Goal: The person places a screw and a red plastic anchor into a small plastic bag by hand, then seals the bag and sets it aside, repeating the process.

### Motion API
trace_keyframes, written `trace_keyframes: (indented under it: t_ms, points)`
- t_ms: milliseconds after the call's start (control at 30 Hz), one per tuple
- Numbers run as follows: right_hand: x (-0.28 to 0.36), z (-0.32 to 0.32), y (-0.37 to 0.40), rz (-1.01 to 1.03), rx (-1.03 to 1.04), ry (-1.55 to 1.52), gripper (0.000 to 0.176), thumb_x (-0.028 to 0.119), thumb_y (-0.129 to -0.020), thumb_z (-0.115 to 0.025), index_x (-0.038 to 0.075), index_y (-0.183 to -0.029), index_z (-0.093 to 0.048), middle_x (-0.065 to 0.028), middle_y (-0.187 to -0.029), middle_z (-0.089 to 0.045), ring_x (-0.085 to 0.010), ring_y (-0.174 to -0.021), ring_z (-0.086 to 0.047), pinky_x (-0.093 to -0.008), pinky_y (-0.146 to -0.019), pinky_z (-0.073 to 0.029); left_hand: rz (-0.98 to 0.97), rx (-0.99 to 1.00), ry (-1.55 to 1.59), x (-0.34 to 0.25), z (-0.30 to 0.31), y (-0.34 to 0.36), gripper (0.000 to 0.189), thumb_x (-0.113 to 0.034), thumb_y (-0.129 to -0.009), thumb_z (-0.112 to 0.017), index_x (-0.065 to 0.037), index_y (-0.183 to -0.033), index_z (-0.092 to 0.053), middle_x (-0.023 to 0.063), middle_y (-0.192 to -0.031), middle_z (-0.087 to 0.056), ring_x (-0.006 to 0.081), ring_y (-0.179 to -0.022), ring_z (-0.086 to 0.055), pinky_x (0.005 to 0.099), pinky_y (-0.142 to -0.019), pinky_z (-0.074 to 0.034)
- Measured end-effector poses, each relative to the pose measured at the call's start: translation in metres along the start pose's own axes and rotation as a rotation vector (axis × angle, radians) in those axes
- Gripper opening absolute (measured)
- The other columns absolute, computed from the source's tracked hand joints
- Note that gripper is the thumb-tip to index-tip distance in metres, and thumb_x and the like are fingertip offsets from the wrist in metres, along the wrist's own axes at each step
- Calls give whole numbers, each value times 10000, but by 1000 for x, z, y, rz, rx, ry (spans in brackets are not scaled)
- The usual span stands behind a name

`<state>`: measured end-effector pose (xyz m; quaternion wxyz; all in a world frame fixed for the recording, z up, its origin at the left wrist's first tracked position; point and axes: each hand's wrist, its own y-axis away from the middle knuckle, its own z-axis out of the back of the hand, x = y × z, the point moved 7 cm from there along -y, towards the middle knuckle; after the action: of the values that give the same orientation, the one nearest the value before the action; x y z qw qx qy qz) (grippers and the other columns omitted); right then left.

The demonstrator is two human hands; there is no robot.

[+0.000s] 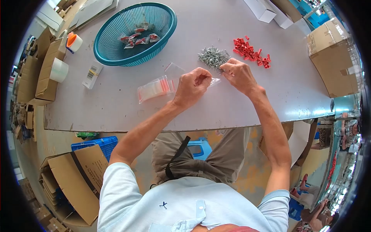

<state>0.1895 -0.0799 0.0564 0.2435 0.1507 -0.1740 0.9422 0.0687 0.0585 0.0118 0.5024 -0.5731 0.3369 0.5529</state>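
My left hand [193,87] is closed on a small clear plastic bag [213,81], which sticks out to the right of its fingers. At the near right edge of a pile of silver screws [213,57], my right hand [237,74] has its fingertips pinched together; what they hold is too small to make out. Red plastic plugs [251,52] lie heaped to the right of the screws. Left of my left hand is a stack of clear zip bags with red strips [154,89], with a loose bag [174,69] just above it.
A teal mesh basket [102,54] holding several filled bags stands at the back left. Near it are a small white box [92,75] and tape rolls [59,70]. A cardboard box [334,63] sits at the right, white cartons [261,11] at the back.
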Motion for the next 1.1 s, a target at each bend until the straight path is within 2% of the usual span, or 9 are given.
trace_keyframes:
  t_ms: [233, 433, 567, 700, 767, 867, 900, 967, 1100]
  points:
    - [8, -6, -14, 119, 176, 120, 65, 74, -904, -740, 54, -962, -717, -100, -957, -700, -292, -888, -723, -404, -780, -614, -3, 13, -29, -2, -1, 0, 83, -12, -971, -706, 24, -1045, -694, 33, -878, -718, 70, -754, -660, 233, -666, -555]
    - [11, -6, -22, 58, 268, 118, 65, 87, -911, -715, 45, -959, -705, -101, -936, -697, -294, -909, -713, -411, -793, -606, -75, -30, -108, -11, 2, 1, 66, -12, -950, -721, 18, -1007, -707, 20, -825, -713, 51, -730, -647, 231, -653, -544]
    - [9, -8, -20, 66, 231, 90, 61, 83, -909, -705, 35, -947, -711, -111, -912, -699, -292, -888, -714, -411, -794, -600, -114, -75, -159, -16, 7, 0, 61, -20, -936, -732, 12, -986, -714, 23, -770, -701, 47, -689, -621, 237, -625, -521]
    - [11, -5, -18, 46, 155, 43, 61, 32, -879, -727, 8, -929, -700, -122, -880, -706, -272, -758, -707, -377, -695, -585, -153, -93, -184, -23, 9, 2, 61, -29, -932, -736, 9, -976, -716, 38, -745, -691, 57, -661, -609, 252, -610, -510]
    - [11, -6, -17, 15, 155, 29, 63, 33, -875, -731, 9, -924, -700, -122, -878, -705, -271, -754, -706, -376, -694, -584, -164, -99, -168, -25, 8, 2, 45, -35, -923, -717, -2, -953, -712, 131, -744, -702, 184, -631, -668, 326, -609, -537]
    - [17, -11, -15, 77, 117, 124, 64, 35, -868, -735, 9, -914, -699, -120, -871, -703, -263, -747, -707, -371, -690, -586, -179, -108, -194, -27, 9, 2, 43, -37, -923, -712, -5, -952, -711, 147, -756, -708, 215, -649, -690, 340, -620, -550]
    - [18, -12, -14, 94, 96, 123, 58, 31, -866, -729, 8, -908, -696, -120, -859, -698, -261, -742, -707, -368, -685, -587, -180, -110, -191, -25, 9, 2, 43, -37, -923, -712, -5, -952, -711, 147, -756, -708, 215, -649, -690, 340, -620, -550]
    - [20, -14, -11, 115, 77, 125, 51, 26, -865, -722, 7, -902, -693, -119, -846, -694, -260, -737, -708, -364, -680, -588, -223, -128, -207, -25, 10, 2, 53, -29, -934, -725, -3, -979, -719, 67, -726, -684, 94, -629, -612, 281, -603, -513]
    - [13, -10, -7, -31, -12, -102, 61, 36, -881, -698, 9, -932, -717, -109, -842, -703, -214, -733, -704, -334, -696, -593, -226, -145, -229, -26, 13, 2, 51, -27, -929, -725, -4, -974, -721, 75, -727, -693, 103, -631, -628, 284, -604, -519]
